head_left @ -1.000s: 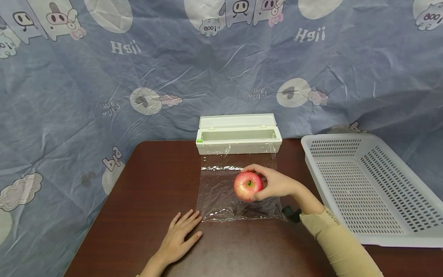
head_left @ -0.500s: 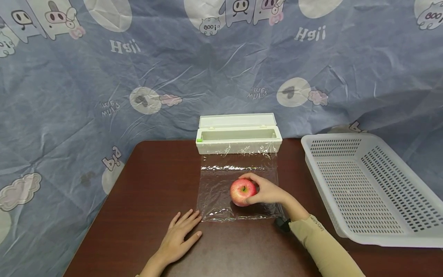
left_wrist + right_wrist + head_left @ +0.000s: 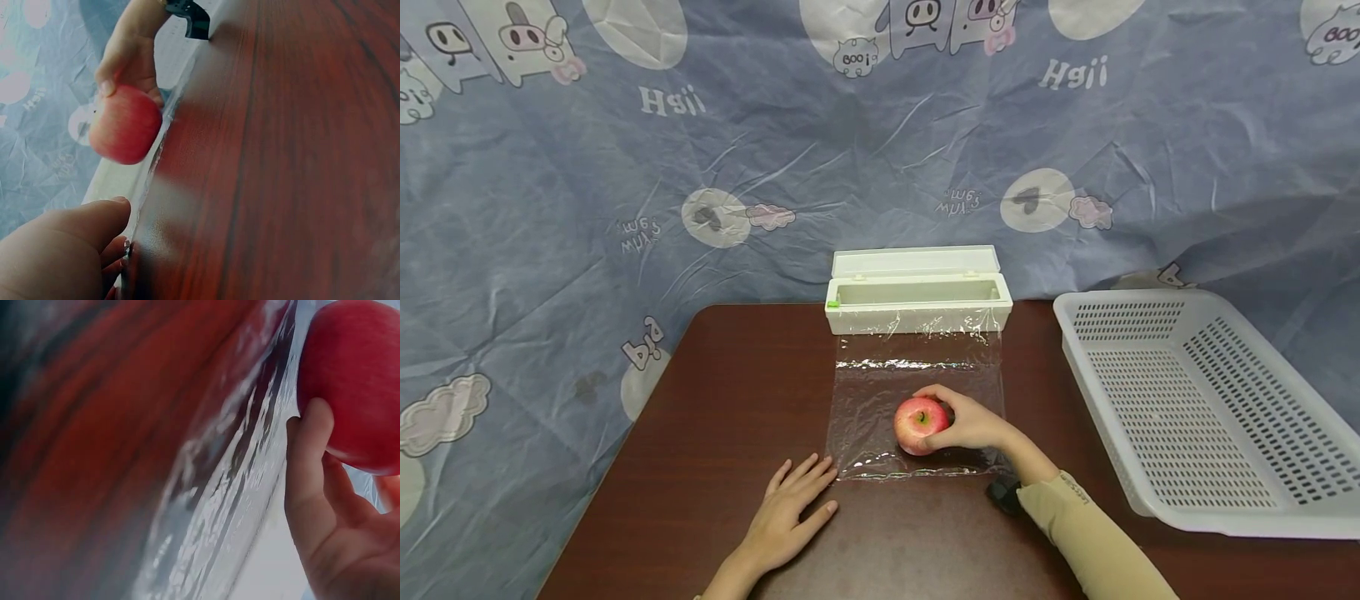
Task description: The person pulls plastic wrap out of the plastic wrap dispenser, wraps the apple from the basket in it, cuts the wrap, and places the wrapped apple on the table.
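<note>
My right hand [image 3: 973, 423] holds a red apple [image 3: 917, 427] from its right side, thumb in front and fingers behind, stem upward. The apple is over the near half of a sheet of cling film [image 3: 872, 400] drawn out flat on the table. In the right wrist view the apple [image 3: 356, 381] fills the upper right, with fingers [image 3: 312, 456] against its skin. My left hand [image 3: 786, 517] lies palm down with straight fingers, its fingertips right at the film's near left corner. Behind, the white cling film dispenser box [image 3: 917, 321] stands with its lid [image 3: 917, 262] up.
A white plastic basket [image 3: 1101, 417] with slotted walls stands on the right of the brown table [image 3: 737, 392]. A patterned blue-grey cloth [image 3: 850, 167] hangs behind the table. A small black piece [image 3: 1003, 493] sits at the right wrist.
My right hand has brought the apple nearer, down and slightly left over the film. The left hand has stayed in place.
</note>
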`<action>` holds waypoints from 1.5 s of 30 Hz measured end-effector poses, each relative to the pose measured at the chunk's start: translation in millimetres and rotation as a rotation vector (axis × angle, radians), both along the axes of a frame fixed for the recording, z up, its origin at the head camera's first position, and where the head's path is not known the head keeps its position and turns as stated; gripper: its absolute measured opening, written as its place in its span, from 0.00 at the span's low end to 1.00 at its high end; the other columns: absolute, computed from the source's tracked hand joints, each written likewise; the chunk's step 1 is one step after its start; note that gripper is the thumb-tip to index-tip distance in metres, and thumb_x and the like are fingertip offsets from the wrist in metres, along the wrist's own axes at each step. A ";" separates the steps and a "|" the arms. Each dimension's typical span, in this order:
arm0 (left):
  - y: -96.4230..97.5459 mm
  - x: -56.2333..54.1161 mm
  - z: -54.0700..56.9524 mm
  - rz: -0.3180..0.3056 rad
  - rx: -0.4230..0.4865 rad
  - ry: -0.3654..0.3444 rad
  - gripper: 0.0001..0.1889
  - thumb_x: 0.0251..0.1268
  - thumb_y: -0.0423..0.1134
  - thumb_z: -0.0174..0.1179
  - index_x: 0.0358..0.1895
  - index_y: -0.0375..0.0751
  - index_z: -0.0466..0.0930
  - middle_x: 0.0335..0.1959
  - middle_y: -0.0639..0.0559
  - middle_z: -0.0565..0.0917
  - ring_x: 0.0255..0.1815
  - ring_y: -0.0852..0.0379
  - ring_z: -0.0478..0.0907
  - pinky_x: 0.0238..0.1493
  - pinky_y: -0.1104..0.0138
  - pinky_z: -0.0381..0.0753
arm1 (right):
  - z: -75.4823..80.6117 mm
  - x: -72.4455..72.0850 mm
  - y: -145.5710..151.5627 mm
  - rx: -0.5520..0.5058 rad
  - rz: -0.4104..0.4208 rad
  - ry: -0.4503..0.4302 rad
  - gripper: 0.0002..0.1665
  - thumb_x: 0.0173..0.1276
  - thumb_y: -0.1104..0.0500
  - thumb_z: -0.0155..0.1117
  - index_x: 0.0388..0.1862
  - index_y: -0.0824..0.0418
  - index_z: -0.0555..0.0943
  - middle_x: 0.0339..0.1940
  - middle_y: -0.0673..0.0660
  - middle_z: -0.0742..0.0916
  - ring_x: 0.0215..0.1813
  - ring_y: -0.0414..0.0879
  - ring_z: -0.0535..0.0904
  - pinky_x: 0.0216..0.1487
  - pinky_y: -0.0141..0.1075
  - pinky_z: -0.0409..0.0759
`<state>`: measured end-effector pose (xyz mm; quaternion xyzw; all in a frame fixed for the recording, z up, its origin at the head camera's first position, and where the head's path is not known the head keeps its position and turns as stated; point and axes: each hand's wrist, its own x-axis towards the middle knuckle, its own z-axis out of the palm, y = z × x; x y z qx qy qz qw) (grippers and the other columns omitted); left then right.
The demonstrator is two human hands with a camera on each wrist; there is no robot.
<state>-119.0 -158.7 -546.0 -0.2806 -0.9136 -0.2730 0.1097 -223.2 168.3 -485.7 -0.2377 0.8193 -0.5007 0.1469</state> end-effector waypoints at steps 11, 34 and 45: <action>0.0 -0.2 -0.5 -0.001 -0.004 0.008 0.23 0.68 0.51 0.53 0.62 0.45 0.74 0.66 0.52 0.70 0.68 0.49 0.61 0.65 0.47 0.47 | -0.7 0.1 -1.4 0.028 -0.001 0.016 0.40 0.47 0.55 0.75 0.59 0.56 0.70 0.46 0.53 0.80 0.45 0.46 0.77 0.47 0.39 0.76; 2.0 -2.3 2.9 0.022 -0.004 0.035 0.19 0.67 0.47 0.55 0.58 0.44 0.78 0.61 0.50 0.75 0.65 0.48 0.66 0.63 0.44 0.54 | 4.8 13.4 9.4 0.105 -0.042 0.089 0.54 0.45 0.47 0.79 0.67 0.64 0.64 0.58 0.61 0.76 0.54 0.54 0.75 0.47 0.43 0.79; 4.9 -13.3 5.9 0.043 0.046 0.128 0.17 0.57 0.42 0.66 0.51 0.44 0.83 0.51 0.51 0.82 0.56 0.48 0.75 0.56 0.45 0.65 | 11.4 33.1 45.1 0.139 -0.102 0.133 0.50 0.47 0.46 0.78 0.66 0.60 0.67 0.61 0.61 0.75 0.58 0.59 0.73 0.56 0.55 0.71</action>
